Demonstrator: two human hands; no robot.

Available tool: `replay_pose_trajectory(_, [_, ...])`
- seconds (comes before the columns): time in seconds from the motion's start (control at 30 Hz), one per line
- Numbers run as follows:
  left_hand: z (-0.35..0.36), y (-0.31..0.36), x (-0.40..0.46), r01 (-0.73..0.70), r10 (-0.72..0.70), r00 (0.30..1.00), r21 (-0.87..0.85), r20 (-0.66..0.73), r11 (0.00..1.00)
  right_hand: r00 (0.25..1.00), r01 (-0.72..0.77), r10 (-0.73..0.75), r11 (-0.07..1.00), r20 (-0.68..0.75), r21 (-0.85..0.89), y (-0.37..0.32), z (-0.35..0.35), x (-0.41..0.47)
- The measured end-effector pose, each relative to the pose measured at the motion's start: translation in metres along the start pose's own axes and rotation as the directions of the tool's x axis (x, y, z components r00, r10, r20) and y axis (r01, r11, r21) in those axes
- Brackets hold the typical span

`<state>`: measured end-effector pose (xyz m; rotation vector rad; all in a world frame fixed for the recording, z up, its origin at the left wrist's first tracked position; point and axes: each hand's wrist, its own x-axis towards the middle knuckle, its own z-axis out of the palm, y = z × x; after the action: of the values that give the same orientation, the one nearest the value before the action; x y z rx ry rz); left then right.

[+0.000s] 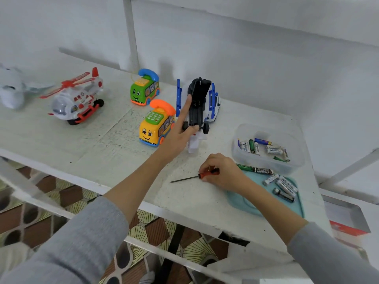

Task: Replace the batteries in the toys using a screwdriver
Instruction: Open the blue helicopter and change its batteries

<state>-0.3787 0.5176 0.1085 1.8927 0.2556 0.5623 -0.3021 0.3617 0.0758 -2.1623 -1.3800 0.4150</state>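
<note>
My left hand (180, 134) grips a white and blue toy vehicle (198, 107), tipped up on end so its black underside faces me. My right hand (222, 171) rests on the table and holds the red handle of a small screwdriver (196, 176), whose thin shaft points left along the table. A clear plastic tub (268, 160) holds several batteries to the right. More batteries (284, 187) lie on a teal lid (246, 201) just right of my right hand.
On the white table (102, 144) stand a yellow bus phone toy (156, 128), a green bus phone toy (144, 89), a white and red helicopter (77, 99) and a white plane toy (11, 87) at the far left. White wall behind; patterned floor below the table's front edge.
</note>
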Motion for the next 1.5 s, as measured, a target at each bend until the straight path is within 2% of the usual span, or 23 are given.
replay_pose_trajectory(0.17, [0.002,-0.003,0.002,-0.023,0.023,1.0,-0.005,0.016,1.0,0.999,-0.025,0.025,1.0,-0.031,0.011,0.0,-0.017,-0.009])
replay_pose_trajectory(0.43, [0.005,-0.005,0.005,-0.013,0.015,1.0,-0.108,0.02,0.994,0.949,-0.161,0.157,0.987,-0.272,0.009,0.028,-0.048,-0.045])
replay_pose_trajectory(0.57, [0.004,-0.008,0.004,-0.015,0.015,1.0,-0.148,0.001,0.989,0.942,-0.212,0.181,0.974,-0.281,-0.082,0.037,-0.041,-0.057])
replay_pose_trajectory(0.73, [0.001,-0.004,0.001,-0.032,0.036,0.999,-0.158,0.022,0.987,0.933,-0.233,0.205,0.971,-0.294,-0.06,0.041,-0.037,-0.065])
replay_pose_trajectory(0.87, [0.001,-0.003,0.001,-0.01,0.017,0.999,-0.181,0.041,0.983,0.94,-0.254,0.208,0.956,-0.271,-0.147,0.042,-0.036,-0.066])
replay_pose_trajectory(1.07, [0.001,-0.003,0.001,-0.013,0.022,0.998,-0.172,0.051,0.985,0.959,-0.177,0.121,0.962,-0.256,-0.209,0.042,-0.035,-0.067])
replay_pose_trajectory(1.13, [0.001,-0.002,0.0,-0.027,0.036,0.998,-0.167,0.05,0.986,0.94,-0.16,0.103,0.975,-0.325,-0.153,0.037,-0.037,-0.063])
replay_pose_trajectory(1.27, [0.001,-0.001,-0.002,-0.036,0.045,0.998,-0.161,0.053,0.986,0.883,-0.154,0.217,0.972,-0.416,0.179,0.003,-0.056,-0.047])
replay_pose_trajectory(1.37, [0.002,-0.002,-0.002,-0.037,0.049,0.996,-0.147,0.08,0.988,0.852,-0.098,0.198,0.97,-0.484,0.224,-0.02,-0.07,-0.027])
replay_pose_trajectory(1.5, [0.001,-0.003,-0.001,-0.052,0.06,0.995,-0.11,0.078,0.993,0.866,-0.036,0.166,0.961,-0.471,0.274,-0.042,-0.077,0.006])
